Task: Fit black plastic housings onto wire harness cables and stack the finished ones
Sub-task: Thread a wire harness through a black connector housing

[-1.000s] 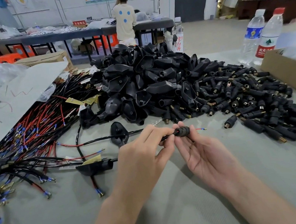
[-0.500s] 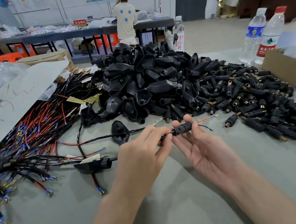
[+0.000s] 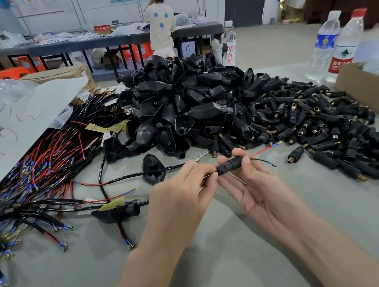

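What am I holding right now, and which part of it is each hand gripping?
Left hand pinches the black cable just beside the small black housing; right hand holds that housing around its middle.

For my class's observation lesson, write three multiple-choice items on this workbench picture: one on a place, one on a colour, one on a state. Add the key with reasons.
1. The red-capped bottle stands:
A. on the far right, by the cardboard box
B. on the floor
C. on the wire bundle

2. The thin wires leaving the small housing are:
A. green and yellow
B. red and black
C. both white

3. The left hand:
A. lies flat
B. grips a bottle
C. pinches the cable

Key: A, its base sits at the box's far corner; B, both colours show past the right hand; C, its fingertips close on the cable.
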`<state>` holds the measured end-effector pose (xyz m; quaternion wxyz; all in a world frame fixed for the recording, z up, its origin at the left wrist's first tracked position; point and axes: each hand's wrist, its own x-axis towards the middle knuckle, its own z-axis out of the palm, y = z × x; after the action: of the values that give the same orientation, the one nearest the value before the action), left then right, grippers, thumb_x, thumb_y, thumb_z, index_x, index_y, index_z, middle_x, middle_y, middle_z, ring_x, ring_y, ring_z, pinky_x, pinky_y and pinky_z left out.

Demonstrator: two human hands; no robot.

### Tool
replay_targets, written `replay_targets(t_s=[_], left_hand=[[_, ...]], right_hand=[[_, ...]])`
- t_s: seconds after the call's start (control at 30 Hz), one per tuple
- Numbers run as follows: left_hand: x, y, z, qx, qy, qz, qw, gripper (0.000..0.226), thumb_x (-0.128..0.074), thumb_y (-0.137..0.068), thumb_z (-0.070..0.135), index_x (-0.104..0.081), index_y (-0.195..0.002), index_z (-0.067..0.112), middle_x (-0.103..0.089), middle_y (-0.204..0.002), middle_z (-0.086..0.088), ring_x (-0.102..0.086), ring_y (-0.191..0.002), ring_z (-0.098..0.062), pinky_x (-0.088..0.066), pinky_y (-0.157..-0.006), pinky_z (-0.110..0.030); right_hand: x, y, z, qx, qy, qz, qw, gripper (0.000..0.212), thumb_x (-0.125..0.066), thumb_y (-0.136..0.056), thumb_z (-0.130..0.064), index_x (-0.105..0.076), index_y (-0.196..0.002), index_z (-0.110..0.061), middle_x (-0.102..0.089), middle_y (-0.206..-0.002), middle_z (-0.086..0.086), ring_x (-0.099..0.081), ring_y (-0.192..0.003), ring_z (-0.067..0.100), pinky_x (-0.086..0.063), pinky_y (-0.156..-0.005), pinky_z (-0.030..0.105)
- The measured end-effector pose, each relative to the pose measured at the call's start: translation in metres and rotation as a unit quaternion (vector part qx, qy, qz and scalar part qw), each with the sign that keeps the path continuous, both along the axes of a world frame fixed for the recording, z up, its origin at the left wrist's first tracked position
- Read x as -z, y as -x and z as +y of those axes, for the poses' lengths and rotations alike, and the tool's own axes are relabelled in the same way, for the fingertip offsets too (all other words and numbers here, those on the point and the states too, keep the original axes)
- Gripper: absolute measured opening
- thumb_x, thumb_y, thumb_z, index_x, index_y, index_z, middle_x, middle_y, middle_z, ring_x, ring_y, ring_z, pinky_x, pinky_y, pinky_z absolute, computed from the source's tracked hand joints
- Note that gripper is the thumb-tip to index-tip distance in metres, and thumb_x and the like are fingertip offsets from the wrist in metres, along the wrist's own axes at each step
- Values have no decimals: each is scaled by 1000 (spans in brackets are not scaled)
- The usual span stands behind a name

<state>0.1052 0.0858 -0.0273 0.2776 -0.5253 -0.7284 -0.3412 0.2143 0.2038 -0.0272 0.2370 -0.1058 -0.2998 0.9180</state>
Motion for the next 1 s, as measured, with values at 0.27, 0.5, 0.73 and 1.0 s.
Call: replay_targets(t_s=[0.27, 0.5, 0.73, 1.0], left_hand=[[0, 3, -1, 12, -5, -9, 1000, 5, -66, -92, 23, -68, -91, 18, -44, -70, 22, -33, -55, 2, -36, -50, -16], [5, 1, 1, 39, -4, -58, 998, 17, -56, -96, 30, -68, -98, 18, -66, -82, 15, -53, -62, -3, -48, -57, -25], [6, 8, -2, 6, 12, -12, 1000, 3, -70, -90, 19, -68, -90, 17, -64, -74, 13, -47, -74, -9, -40, -69, -24], [8, 6, 0, 10, 7, -81, 997, 7, -63, -92, 24, -68, -92, 20, -60, -68, 13, -49, -73, -11, -40, -72, -21]], right_hand=[[-2, -2, 7, 26, -4, -18, 999, 30, -55, -94, -17, -62, -121, -6, -71, -116, 20, -69, -112, 32, -60, -82, 33], [1, -1, 4, -3, -16, -17, 1000, 28, -54, -96, -17, -63, -119, -6, -70, -114, 20, -70, -109, 32, -60, -82, 35], [2, 0, 9, 22, -16, -26, 999, 29, -58, -91, -20, -67, -116, -10, -72, -116, 16, -71, -107, 28, -60, -80, 35], [4, 2, 6, 7, -40, -26, 999, 31, -60, -92, -23, -67, -121, -13, -70, -121, 15, -68, -113, 32, -59, -88, 39]])
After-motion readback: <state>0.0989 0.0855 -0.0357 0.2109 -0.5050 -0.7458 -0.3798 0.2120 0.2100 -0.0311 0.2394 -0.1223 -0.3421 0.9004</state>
